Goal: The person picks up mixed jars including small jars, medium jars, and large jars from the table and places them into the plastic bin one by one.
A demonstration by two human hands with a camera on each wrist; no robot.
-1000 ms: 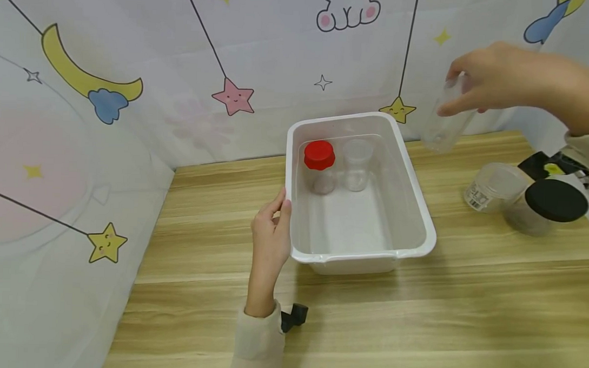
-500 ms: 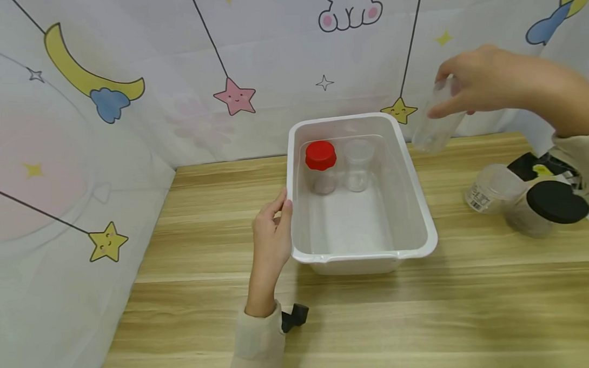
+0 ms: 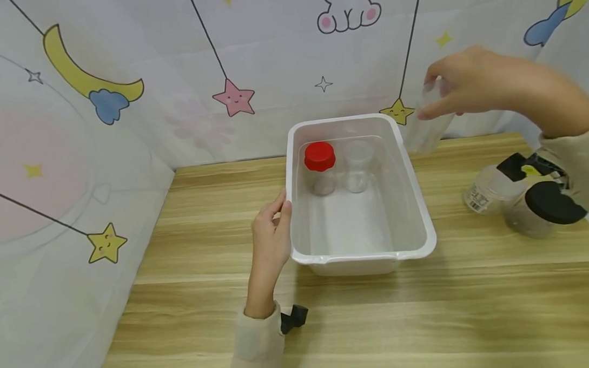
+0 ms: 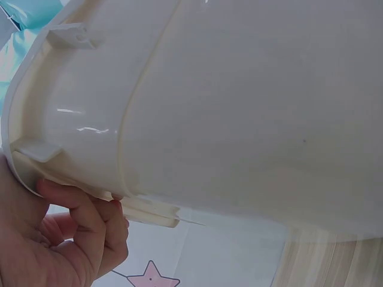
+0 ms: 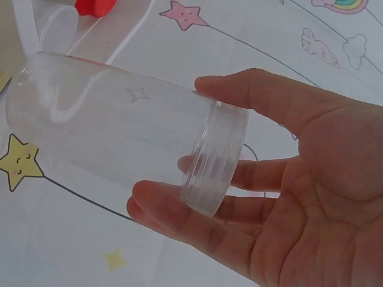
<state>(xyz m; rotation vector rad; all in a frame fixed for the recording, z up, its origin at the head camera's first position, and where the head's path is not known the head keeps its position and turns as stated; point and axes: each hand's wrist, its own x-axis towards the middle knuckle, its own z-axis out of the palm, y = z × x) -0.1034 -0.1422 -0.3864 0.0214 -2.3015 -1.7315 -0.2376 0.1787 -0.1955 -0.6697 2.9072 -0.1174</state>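
Observation:
A white plastic bin [image 3: 356,224] stands on the wooden table. My left hand [image 3: 271,232] grips its left rim; in the left wrist view that hand's fingers [image 4: 90,221] curl under the rim. Inside, toward the back, a clear jar with a red lid [image 3: 320,155] and a clear jar with a pale lid [image 3: 357,178] stand side by side. Just outside the bin's back right side, my right hand [image 3: 478,85] holds another clear plastic jar [image 5: 114,119] in the air. Thumb and fingers go round it near its ribbed translucent lid [image 5: 214,158], base tilted down.
To the right of the bin, a clear tub with a barcode label [image 3: 484,193] and a clear jar with a black lid [image 3: 552,204] stand close together, partly behind the right sleeve [image 3: 577,167]. A patterned white cloth [image 3: 274,53] hangs along the table's back edge.
My right hand has moved left with the clear jar, up to the bin's right rim. My left hand and the bin have stayed put.

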